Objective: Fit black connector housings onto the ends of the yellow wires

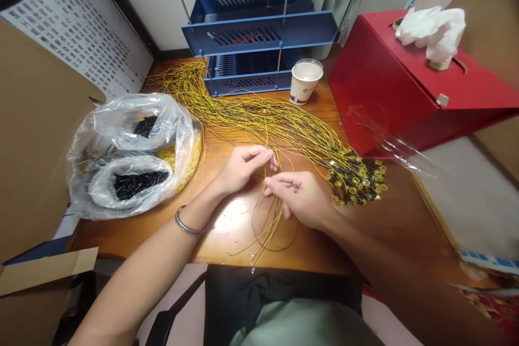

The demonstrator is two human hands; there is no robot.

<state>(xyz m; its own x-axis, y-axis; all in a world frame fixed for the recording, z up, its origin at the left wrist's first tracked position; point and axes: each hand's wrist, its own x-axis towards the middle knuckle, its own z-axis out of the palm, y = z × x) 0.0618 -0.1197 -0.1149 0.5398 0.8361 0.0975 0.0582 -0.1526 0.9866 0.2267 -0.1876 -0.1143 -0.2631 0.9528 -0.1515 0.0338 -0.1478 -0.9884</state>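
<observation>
My left hand [252,165] pinches a few thin yellow and black wires [271,232] between thumb and fingers at the middle of the wooden table. Just below and to its right, my right hand [295,192] is closed on the same wires, thumb against forefinger. Their lower ends hang toward the table's front edge, with small metal terminals at the tips, and one dark wire bends in a loop. Behind my hands lies a long bundle of yellow and black wires [259,113]. At its right end is a cluster of yellow ring-shaped parts with black sleeves [357,179].
At the left stands a clear plastic bag [101,119] holding bags of small black parts [140,185] and yellow pieces [188,165]. A paper cup [305,84] stands before blue stacked trays [259,35]. On the right are a red box [377,81] and crumpled white tissue [433,30].
</observation>
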